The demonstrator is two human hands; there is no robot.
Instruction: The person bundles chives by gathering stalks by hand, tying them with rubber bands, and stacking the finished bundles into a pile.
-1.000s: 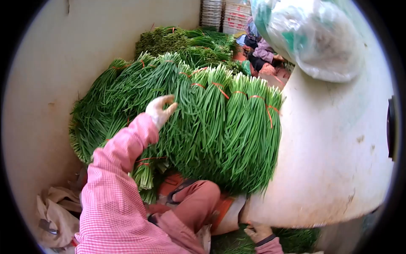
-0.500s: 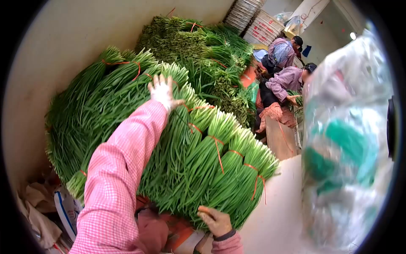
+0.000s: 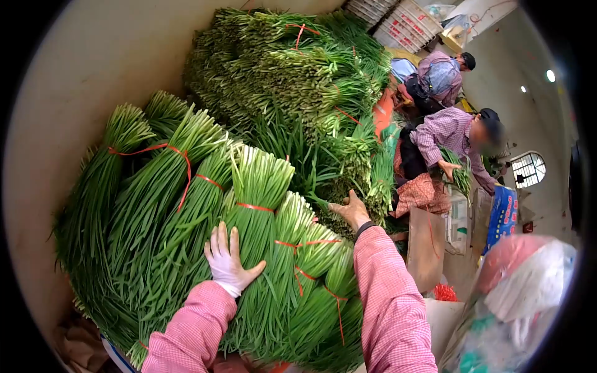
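Observation:
My left hand (image 3: 230,260), in a white glove, lies with spread fingers on a pile of long green stalks tied in bundles with red bands. Just above it stands a bundle (image 3: 258,186) with pale cut ends and a red band round it. My right hand (image 3: 353,211), ungloved with a dark cuff at the wrist, reaches past the row's pale ends. Its thumb and fingers are apart, near the gap between the front row and the back heap (image 3: 267,62). Smaller tied bundles (image 3: 320,248) lie between my two arms.
Two people (image 3: 444,133) in checked shirts sit at the upper right, one holding green stalks. White crates (image 3: 407,26) stand at the top. A brown board (image 3: 426,248), a blue printed bag (image 3: 502,214) and a clear plastic bag (image 3: 528,280) are at the right. A pale wall rises at the left.
The view has turned toward the back heap and the people. My right hand has come up from the lower edge to the far side of the row. My left hand now rests lower on the bundles.

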